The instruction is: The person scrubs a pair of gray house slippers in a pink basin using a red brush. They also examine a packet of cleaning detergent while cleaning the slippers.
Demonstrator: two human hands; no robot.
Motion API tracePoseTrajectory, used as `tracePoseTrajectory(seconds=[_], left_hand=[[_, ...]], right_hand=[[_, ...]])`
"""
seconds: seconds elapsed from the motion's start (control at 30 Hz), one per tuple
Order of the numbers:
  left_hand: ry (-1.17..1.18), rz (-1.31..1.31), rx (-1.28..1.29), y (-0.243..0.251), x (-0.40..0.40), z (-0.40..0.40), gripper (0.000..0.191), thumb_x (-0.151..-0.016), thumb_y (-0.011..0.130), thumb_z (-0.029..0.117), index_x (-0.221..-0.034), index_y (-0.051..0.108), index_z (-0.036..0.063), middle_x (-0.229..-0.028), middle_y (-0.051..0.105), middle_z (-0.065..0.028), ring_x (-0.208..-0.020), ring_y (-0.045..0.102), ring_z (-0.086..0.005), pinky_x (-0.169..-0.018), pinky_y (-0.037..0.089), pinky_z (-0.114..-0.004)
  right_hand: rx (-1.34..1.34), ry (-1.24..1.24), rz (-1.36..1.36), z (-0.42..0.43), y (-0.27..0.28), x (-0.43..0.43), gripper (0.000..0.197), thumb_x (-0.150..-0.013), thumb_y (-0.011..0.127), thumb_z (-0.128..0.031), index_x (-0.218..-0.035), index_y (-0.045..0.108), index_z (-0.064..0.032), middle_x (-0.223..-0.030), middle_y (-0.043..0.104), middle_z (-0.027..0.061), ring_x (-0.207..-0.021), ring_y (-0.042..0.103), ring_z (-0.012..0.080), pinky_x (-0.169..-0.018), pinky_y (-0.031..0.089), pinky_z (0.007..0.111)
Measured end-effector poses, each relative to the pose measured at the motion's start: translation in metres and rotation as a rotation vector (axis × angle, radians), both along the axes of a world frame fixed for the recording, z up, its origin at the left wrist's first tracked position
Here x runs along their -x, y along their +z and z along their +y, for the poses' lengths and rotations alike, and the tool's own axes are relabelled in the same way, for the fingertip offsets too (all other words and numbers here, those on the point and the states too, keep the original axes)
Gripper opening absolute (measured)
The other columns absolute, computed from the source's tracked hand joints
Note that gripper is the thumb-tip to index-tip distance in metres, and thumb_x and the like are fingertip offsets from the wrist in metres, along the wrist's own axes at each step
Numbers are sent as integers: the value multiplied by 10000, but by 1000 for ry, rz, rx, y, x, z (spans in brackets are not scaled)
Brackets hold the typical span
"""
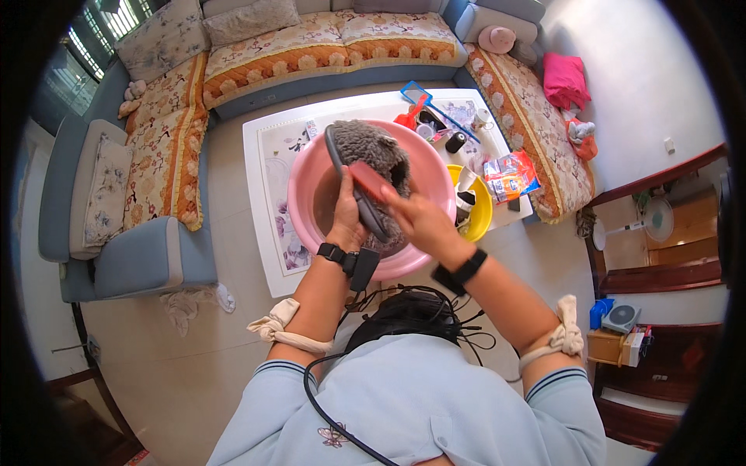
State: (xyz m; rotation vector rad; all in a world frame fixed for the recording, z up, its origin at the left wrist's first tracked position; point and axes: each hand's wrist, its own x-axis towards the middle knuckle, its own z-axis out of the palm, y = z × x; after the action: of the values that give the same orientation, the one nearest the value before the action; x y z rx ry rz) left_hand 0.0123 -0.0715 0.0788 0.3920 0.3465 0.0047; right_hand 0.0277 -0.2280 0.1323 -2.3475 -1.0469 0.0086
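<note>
Over a pink plastic basin of murky water, my left hand grips a fuzzy grey slipper by its dark sole. The slipper is tilted, with its sole edge toward my left. In my right hand is a red scrubbing brush, held against the slipper near the sole edge. Part of the brush is hidden by my fingers, and its bristles cannot be made out clearly.
The basin stands on a white table. At its right are a yellow basin with dark and white items, a detergent bag, a black bottle and a blue-framed fly swatter. Sofas surround the table; cables hang near my body.
</note>
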Motion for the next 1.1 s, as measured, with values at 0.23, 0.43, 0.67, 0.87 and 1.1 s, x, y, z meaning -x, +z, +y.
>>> tracePoseTrajectory(seconds=[0.23, 0.43, 0.67, 0.87, 1.1], left_hand=[[-69, -102, 154, -1, -4, 3, 531, -912, 485, 493, -1157, 531, 23, -1033, 640, -119, -885, 650, -232, -797, 543, -344], [-58, -47, 116, 0, 0, -10, 434, -917, 530, 407, -1134, 546, 30, -996, 651, -104, -849, 658, -207, -754, 557, -330], [-56, -76, 106, -3, -4, 21, 452, -916, 529, 415, -1136, 542, 20, -1002, 648, -123, -858, 656, -225, -764, 556, -353], [-162, 27, 159, 8, 2, 7, 301, -891, 545, 193, -1118, 543, -5, -961, 655, -136, -829, 660, -248, -761, 554, -370], [-182, 112, 107, -17, 5, 32, 262, -824, 541, 139, -1035, 565, -14, -855, 656, -134, -722, 660, -251, -709, 562, -371]], right_hand=[[25, 5, -3, 8, -2, -23, 370, -889, 555, -151, -1258, 550, -186, -686, 542, 186, -644, 562, 332, -584, 427, 421], [69, -71, -103, 18, 6, -31, 361, -888, 555, -172, -1249, 557, -195, -746, 587, 197, -725, 590, 345, -628, 455, 414], [-52, 56, 155, 12, -7, -21, 367, -894, 554, -160, -1261, 544, -153, -751, 604, 205, -680, 592, 346, -607, 440, 431], [143, -64, -126, 42, 20, -57, 339, -893, 529, -199, -1229, 556, -164, -763, 606, 201, -687, 601, 343, -635, 467, 442], [80, 43, 42, 34, 0, -26, 303, -884, 555, -183, -1183, 597, -166, -667, 585, 185, -639, 589, 342, -614, 450, 439]])
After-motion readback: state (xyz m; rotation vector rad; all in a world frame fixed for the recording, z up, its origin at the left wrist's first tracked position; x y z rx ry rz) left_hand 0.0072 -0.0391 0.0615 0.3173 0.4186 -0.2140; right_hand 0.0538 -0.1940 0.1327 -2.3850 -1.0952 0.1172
